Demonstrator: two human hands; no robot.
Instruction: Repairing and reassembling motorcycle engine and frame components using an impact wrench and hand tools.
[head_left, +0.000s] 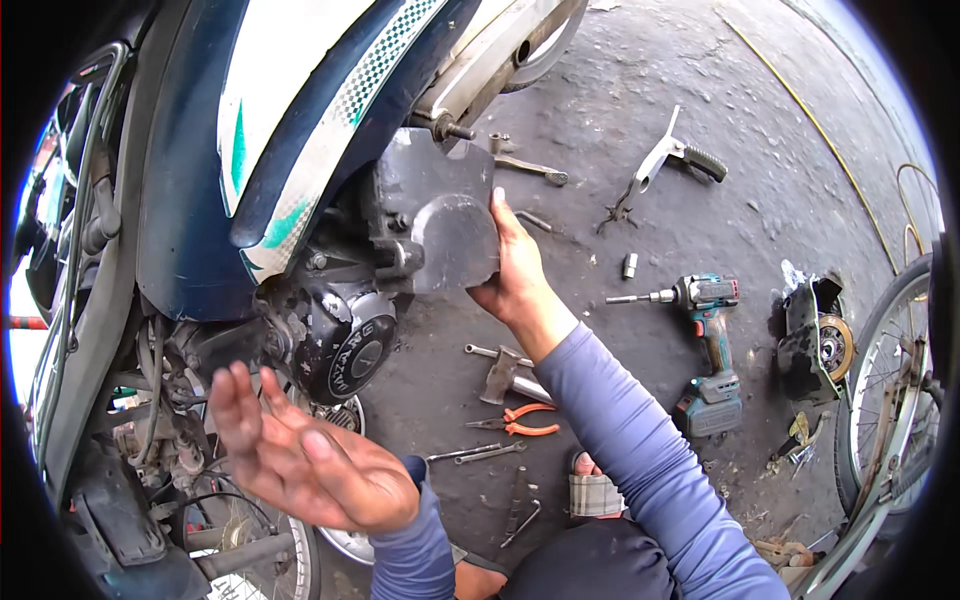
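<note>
My right hand (515,270) grips the right edge of a scuffed black cover (440,240), thumb on its outer side, beside the motorcycle's dark blue body panel (180,240) with white and teal decals. Just below the cover is a round black engine case (340,340). My left hand (310,450) is held palm up with fingers apart and lightly curled, holding nothing, in front of the lower engine and hoses. A metal bar with a bolt (470,70) juts out above the cover; whether it touches the cover is unclear.
On the dark ground lie a cordless impact driver (712,350), hammer (500,380), orange-handled pliers (525,418), several wrenches (490,450), a small socket (630,265), a footrest bracket (670,160) and a metal housing (815,340). A bicycle wheel (850,420) stands at the right edge.
</note>
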